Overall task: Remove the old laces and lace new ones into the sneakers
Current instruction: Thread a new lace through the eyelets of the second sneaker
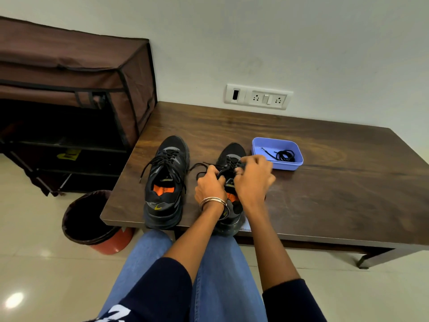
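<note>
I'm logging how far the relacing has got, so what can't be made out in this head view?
- Right sneaker: its eyelets and tongue, covered by the left hand and right hand.
- Whether either hand actually pinches the lace: fingertips curl out of sight.
- Laces in the blue tray: one or two, too small and tangled.
- Shoe rack shelves: too dark, cut by the left edge.
</note>
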A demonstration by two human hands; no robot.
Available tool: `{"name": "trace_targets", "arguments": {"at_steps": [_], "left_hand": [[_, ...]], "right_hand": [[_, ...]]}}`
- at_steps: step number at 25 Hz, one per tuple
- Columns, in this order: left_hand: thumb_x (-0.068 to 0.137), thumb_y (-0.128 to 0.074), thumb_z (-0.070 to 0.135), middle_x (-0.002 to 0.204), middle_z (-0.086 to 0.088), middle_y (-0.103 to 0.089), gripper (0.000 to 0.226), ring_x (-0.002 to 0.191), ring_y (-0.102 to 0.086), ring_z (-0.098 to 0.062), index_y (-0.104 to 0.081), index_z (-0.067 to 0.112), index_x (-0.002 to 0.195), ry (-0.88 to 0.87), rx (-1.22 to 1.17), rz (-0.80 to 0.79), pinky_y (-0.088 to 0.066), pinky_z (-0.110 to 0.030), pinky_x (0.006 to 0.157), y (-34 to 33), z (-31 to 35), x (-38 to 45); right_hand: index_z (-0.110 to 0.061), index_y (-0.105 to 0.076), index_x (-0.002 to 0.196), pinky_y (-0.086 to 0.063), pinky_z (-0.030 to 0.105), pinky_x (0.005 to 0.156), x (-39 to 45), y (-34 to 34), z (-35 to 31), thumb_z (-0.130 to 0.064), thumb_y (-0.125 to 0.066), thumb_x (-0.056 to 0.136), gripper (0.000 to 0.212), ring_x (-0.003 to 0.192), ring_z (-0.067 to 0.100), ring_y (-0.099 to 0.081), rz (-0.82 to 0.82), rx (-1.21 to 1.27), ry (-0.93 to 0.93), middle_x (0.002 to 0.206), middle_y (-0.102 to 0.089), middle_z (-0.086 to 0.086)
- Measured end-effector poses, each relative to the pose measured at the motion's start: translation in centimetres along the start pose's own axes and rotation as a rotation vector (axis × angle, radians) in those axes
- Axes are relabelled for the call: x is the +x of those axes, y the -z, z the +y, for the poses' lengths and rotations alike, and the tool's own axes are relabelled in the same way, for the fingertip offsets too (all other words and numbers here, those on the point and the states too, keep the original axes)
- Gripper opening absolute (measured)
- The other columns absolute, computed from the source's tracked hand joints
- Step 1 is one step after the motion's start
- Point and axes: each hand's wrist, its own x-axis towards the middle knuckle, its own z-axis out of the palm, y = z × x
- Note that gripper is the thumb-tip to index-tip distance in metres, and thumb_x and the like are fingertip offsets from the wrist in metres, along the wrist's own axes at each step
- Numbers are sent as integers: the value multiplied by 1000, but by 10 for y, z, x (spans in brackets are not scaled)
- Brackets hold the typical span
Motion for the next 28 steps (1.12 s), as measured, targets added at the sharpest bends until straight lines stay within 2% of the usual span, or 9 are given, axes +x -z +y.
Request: {"name": "trace_targets", "arguments": {"at_steps": [3, 7, 9, 13, 15, 19, 22, 25, 28], "left_hand": [[93, -53, 32, 91, -12, -60, 12, 71, -48, -25, -54, 20, 96, -3, -9, 9, -33, -34, 58, 0, -2, 0], [93, -54, 32, 91, -11, -60, 12, 71, -49, -25, -55, 20, 94, 11, -42, 14, -34, -34, 58, -1, -3, 0], [93, -54, 31, 91, -11, -60, 13, 74, -51, -26, -55, 19, 96, 11, -46, 11, -34, -33, 59, -1, -2, 0], [92, -56, 31, 91, -11, -61, 12, 76, -56, -27, -55, 20, 96, 4, -56, 3, -40, -34, 60, -3, -3, 1], [92, -56, 32, 90, -11, -62, 12, 76, -57, -28, -56, 20, 95, 3, -58, 0, -41, -34, 60, -4, -3, 2], [92, -55, 31, 89, -11, -61, 12, 72, -53, -26, -55, 19, 96, 4, -59, -3, -36, -34, 58, -2, -3, 2], [92, -55, 31, 89, -12, -61, 12, 71, -51, -26, -55, 20, 96, 6, -47, 1, -36, -34, 57, -2, -3, 2], [92, -55, 31, 90, -12, -61, 12, 71, -50, -25, -55, 19, 95, 4, -51, 3, -35, -34, 58, -2, -2, 1], [93, -55, 30, 91, -11, -60, 12, 72, -49, -25, -55, 19, 96, 9, -42, 9, -36, -33, 59, 0, -1, 1]], "right_hand": [[-9, -65, 104, -42, 42, 91, 4, -22, 1, -14, -54, 91, 17, 115, 30, -44, -245, -143, 153, 122, -48, 10], [-9, -72, 98, -39, 27, 72, 0, -26, 8, -11, -56, 89, 19, 95, 25, -58, -84, 100, 81, 103, -62, 9], [-11, -75, 92, -48, 29, 75, -7, -22, 11, -7, -62, 84, 15, 86, 21, -64, -20, 384, -129, 91, -70, 6], [-3, -64, 75, -58, 37, 72, -9, -8, 22, 10, -53, 82, 19, 78, 25, -69, 160, 1404, -874, 80, -68, 14], [-12, -66, 82, -55, 36, 82, -12, -8, 21, 0, -59, 86, 15, 92, 24, -66, 208, 1068, -794, 95, -68, 11], [-14, -60, 124, -36, 40, 100, -5, -12, 7, -18, -69, 85, 41, 126, 26, -40, 4, 288, -122, 136, -48, 4], [-9, -67, 103, -43, 38, 83, 8, -17, 2, -11, -58, 88, 17, 113, 30, -49, -222, -58, 140, 122, -54, 9], [-6, -66, 90, -39, 32, 70, 4, -19, 3, -5, -52, 85, 15, 96, 28, -57, -161, 2, 125, 104, -62, 10], [-8, -63, 89, -48, 33, 80, 7, -11, 12, -4, -52, 86, 12, 91, 25, -63, -77, 464, -249, 94, -68, 9]]}}
